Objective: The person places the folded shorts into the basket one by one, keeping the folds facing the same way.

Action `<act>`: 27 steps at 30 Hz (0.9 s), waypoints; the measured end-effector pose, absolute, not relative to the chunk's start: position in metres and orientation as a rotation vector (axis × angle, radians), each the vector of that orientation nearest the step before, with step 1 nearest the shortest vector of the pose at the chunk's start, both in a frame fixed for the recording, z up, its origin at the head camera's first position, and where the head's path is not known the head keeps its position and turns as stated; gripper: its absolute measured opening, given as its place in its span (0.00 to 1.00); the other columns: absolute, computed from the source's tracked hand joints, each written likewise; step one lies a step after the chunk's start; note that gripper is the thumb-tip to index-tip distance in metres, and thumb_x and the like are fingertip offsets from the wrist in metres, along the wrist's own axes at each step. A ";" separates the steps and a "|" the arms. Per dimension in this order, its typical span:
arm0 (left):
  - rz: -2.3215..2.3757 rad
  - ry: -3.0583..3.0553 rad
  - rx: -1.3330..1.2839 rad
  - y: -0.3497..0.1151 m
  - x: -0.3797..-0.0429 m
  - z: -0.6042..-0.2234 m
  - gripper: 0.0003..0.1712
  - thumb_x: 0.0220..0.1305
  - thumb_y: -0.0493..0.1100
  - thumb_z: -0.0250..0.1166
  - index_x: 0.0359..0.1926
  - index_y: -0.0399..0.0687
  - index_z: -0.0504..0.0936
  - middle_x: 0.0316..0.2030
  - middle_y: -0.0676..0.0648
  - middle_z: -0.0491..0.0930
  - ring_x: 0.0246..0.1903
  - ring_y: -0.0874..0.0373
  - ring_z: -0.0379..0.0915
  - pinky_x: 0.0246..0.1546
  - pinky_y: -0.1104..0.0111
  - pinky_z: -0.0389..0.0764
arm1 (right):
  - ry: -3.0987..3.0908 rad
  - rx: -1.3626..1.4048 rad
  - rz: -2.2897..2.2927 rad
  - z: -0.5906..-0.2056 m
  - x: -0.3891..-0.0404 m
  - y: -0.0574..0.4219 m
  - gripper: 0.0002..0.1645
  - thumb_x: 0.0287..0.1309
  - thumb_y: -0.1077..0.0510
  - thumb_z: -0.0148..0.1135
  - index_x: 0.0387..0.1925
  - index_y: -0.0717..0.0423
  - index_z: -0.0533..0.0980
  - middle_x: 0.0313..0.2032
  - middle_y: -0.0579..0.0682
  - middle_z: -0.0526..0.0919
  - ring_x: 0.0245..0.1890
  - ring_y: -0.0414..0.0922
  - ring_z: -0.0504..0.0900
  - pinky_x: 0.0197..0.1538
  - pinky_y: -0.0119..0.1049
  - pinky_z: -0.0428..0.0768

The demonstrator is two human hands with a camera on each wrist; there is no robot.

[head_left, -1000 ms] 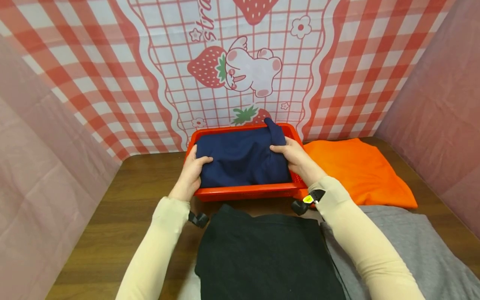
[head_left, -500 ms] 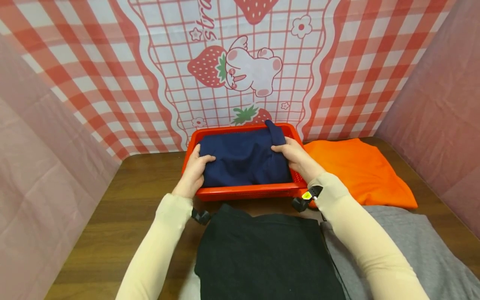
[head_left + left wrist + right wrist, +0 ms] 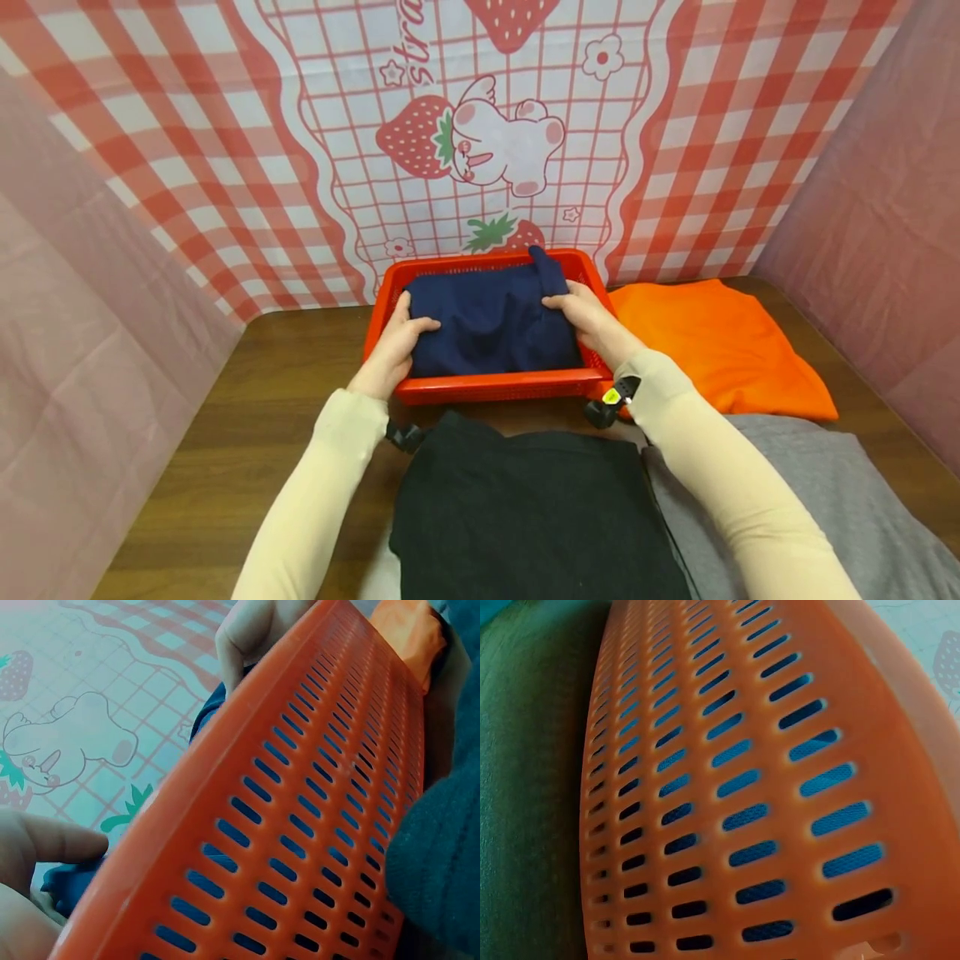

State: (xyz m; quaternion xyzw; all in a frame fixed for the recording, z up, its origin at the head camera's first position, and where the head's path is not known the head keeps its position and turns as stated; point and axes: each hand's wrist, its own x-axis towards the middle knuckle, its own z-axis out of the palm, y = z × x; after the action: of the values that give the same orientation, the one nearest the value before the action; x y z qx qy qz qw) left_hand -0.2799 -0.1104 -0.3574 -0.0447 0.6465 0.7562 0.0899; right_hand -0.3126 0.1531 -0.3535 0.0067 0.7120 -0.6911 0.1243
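A folded navy garment (image 3: 487, 329) lies inside the red slotted plastic basket (image 3: 495, 387) in the head view. My left hand (image 3: 392, 348) grips its left edge, thumb on top and the other fingers down along the side. At the opposite end my right hand (image 3: 592, 321) pinches the garment beside a raised, rolled fold. In the left wrist view the basket wall (image 3: 300, 787) hides most of the cloth, and part of my left hand (image 3: 37, 855) shows at the rim. Blue fabric shows through the slots of the basket (image 3: 727, 787) in the right wrist view.
A folded orange garment (image 3: 720, 350) lies right of the basket. In front are a black folded garment (image 3: 525, 508) and a grey one (image 3: 825, 492) on the wooden table (image 3: 240, 417). A checked strawberry-print curtain (image 3: 495, 150) hangs right behind the basket.
My left hand has shifted a little to the right, drawing the navy garment's left edge inward. More of the basket's left and back inner wall shows. The right hand has barely moved.
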 end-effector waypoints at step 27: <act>1.689 2.260 -0.022 -0.117 -0.289 -0.356 0.53 0.52 0.27 0.50 0.70 0.51 0.27 0.71 0.45 0.30 0.69 0.50 0.31 0.68 0.58 0.41 | 2.228 -0.080 -1.742 -0.361 -0.311 0.150 0.28 0.57 0.69 0.40 0.61 0.69 0.52 0.59 0.64 0.61 0.56 0.57 0.62 0.64 0.48 0.59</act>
State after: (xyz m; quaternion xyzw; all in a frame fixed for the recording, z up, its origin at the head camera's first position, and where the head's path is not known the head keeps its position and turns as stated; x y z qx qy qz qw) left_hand -0.2888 -0.1173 -0.3564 -0.0077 0.7907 0.5910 0.1594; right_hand -0.3106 0.1497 -0.3614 -0.0279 0.7779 -0.6082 0.1555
